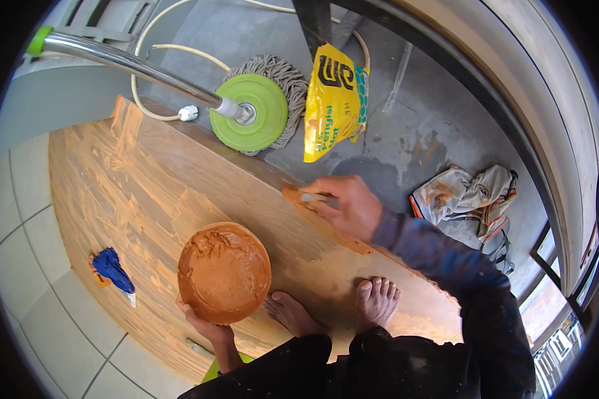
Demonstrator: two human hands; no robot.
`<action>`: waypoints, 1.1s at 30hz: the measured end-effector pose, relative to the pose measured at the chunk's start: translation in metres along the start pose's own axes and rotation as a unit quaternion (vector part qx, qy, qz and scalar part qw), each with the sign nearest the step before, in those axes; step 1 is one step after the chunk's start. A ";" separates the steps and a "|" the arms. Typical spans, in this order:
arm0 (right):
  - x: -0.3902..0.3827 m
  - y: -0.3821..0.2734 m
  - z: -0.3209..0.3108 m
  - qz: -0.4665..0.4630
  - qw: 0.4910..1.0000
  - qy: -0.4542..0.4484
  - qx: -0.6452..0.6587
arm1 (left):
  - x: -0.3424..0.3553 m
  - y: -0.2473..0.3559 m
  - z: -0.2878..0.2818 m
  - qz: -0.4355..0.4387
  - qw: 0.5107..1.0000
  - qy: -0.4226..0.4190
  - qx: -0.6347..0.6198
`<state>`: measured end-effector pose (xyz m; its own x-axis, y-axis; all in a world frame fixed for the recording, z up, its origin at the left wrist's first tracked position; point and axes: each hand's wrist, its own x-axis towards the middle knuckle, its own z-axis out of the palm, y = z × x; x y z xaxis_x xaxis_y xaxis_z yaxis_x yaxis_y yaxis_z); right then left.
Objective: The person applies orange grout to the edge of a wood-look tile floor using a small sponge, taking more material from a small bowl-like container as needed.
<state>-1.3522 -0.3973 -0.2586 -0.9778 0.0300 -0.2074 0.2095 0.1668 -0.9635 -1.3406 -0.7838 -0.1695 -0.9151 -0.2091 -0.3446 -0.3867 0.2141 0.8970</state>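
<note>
My left hand [210, 324] is wrapped under the near rim of a round bowl [265, 292] and holds it up. Inside lies a thick orange-brown paste [223, 272], smeared up the walls. Farther right, my right hand [353, 205] is closed on a small putty knife [311, 197], its end coated in the same paste. That end meets the far edge of a wooden board [246, 179], where a wet strip of paste runs to the right beneath my hand. Dried streaks of paste cover the board's left part.
My bare feet [378, 299] stand on the board. A blue crumpled wrapper [115, 269] lies at left. Beyond the far edge are a green mop head [249, 112], a cable plug [188, 113], a yellow packet [336, 100] and a stained cloth [462, 193]. Dark metal framing curves along the right.
</note>
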 end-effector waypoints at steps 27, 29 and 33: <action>-0.024 0.011 0.000 0.126 0.985 0.067 -0.093 | 0.048 0.004 0.009 -0.058 0.997 0.049 -0.016; -0.014 -0.012 -0.005 0.138 0.987 0.055 -0.062 | 0.050 0.007 0.010 -0.036 0.999 0.014 0.016; 0.007 -0.028 -0.003 0.210 0.976 0.058 0.027 | 0.052 0.009 0.012 -0.030 0.999 0.010 0.015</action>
<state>-1.3645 -0.3989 -0.2321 -0.7987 0.1957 -0.5690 0.5894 0.0644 -0.8053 -1.3934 -0.7814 -0.1825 -0.8881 -0.2420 -0.3908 -0.4436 0.2285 0.8666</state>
